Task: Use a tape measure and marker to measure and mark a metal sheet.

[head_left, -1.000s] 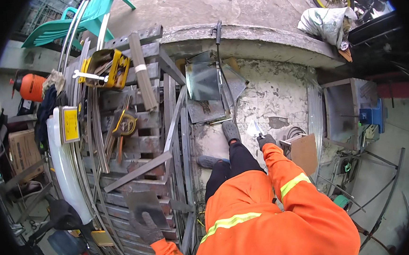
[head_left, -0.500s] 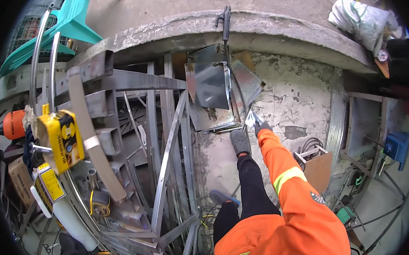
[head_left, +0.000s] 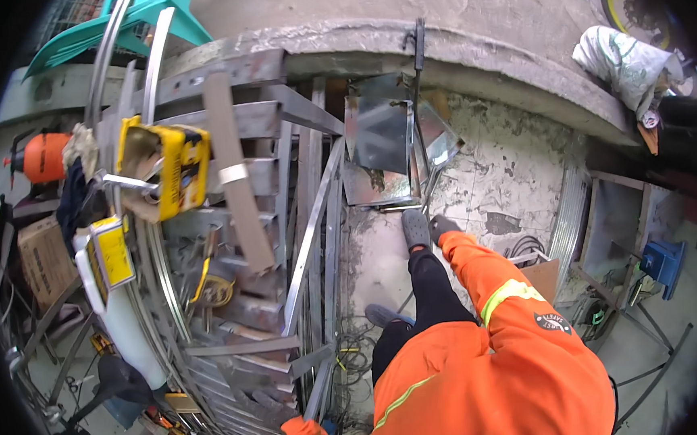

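The sheets (head_left: 382, 126) of metal lie on the floor (head_left: 506, 154), by the foot of the curb (head_left: 499, 61), one over another; the top one has its long axis pointing away from the person, toward the curb. From the grip of the right hand (head_left: 446, 227) they lie ahead and a little to the left, near to it, and this hand is clearly the nearer one. Beside it, on its left, is the shoe (head_left: 416, 229). The right hand is gloved and small in the view, so I cannot tell if its fingers are apart, together or closed on something. Along the right side of the sheets hangs a dark cable, with its black handle (head_left: 419, 43) up at the curb. The left hand (head_left: 273, 407) is well apart from the sheets, back and to the left, and seems to rest on the bars of the bench (head_left: 261, 177); its grip I also cannot tell. Further up the bench are the tape (head_left: 214, 290), the strips (head_left: 236, 169) and the yellow box (head_left: 179, 169).
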Available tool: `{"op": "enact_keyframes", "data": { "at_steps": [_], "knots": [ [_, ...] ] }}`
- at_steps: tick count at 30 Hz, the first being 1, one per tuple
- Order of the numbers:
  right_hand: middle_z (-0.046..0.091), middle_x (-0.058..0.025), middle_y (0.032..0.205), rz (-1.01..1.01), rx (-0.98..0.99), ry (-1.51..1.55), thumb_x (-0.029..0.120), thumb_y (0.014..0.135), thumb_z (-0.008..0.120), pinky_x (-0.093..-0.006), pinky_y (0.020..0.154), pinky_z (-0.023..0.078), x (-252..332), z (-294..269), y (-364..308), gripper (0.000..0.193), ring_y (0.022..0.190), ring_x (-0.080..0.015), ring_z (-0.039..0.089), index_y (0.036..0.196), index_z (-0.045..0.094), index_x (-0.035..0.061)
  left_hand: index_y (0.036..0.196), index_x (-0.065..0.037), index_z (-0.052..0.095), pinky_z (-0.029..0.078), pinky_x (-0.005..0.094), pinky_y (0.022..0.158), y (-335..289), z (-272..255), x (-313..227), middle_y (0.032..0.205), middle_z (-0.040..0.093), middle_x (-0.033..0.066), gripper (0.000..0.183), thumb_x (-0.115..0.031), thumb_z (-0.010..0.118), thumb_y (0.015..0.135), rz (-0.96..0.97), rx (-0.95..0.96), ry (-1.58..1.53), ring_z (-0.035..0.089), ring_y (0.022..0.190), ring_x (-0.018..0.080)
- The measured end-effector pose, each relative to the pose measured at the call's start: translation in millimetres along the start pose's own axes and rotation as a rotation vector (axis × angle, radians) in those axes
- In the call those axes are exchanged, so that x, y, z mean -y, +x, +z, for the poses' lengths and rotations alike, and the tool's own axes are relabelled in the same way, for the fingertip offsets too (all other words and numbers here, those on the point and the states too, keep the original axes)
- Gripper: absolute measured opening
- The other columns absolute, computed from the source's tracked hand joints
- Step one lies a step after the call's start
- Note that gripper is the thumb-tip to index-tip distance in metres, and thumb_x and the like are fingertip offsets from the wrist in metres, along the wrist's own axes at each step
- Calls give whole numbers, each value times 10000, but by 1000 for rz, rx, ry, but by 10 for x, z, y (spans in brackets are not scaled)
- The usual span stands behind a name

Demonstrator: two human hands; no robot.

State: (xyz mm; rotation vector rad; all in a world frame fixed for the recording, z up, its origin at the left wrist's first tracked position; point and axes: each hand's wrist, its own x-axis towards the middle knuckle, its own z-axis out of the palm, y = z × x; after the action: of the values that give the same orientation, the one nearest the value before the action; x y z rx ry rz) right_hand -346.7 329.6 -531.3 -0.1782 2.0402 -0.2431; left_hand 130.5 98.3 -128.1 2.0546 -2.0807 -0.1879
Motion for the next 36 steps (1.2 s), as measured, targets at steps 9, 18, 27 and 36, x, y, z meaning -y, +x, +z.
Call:
{"op": "enact_keyframes", "data": {
  "at_steps": [9,18,27,36],
  "knots": [
    [776,-245,1250,-255,0,-139,522,941,741,-475,1049,569,809,-79,-1289,559,1198,-467,722,1341,730,130,1531,6,539,410,526,1219,-169,-90,6,1560,509,300,679,-498,636,1086,8,-78,-199,488,1461,449],
    [799,-125,1000,-372,-494,915,325,1073,689,-326,505,516,1304,-492,-1770,282,694,-207,706,1272,607,143,1578,-87,537,271,612,1278,-175,-122,376,1653,478,217,851,-584,763,926,257,-90,-131,412,1541,452],
    [764,-54,1104,-1407,-628,72,37,1019,754,-342,938,549,2799,-123,-3864,207,1018,-162,695,1221,719,64,1683,-142,389,232,664,1288,-120,-237,759,1736,363,210,1195,-667,889,733,252,29,-194,326,1605,446],
    [784,-136,1190,-1702,-454,-457,110,911,828,-513,923,571,3201,51,-4020,346,1093,-416,735,1233,700,123,1722,-206,286,319,677,1243,646,-715,344,1652,435,191,1390,-547,1009,585,107,538,68,417,1521,488]
  ]
}}
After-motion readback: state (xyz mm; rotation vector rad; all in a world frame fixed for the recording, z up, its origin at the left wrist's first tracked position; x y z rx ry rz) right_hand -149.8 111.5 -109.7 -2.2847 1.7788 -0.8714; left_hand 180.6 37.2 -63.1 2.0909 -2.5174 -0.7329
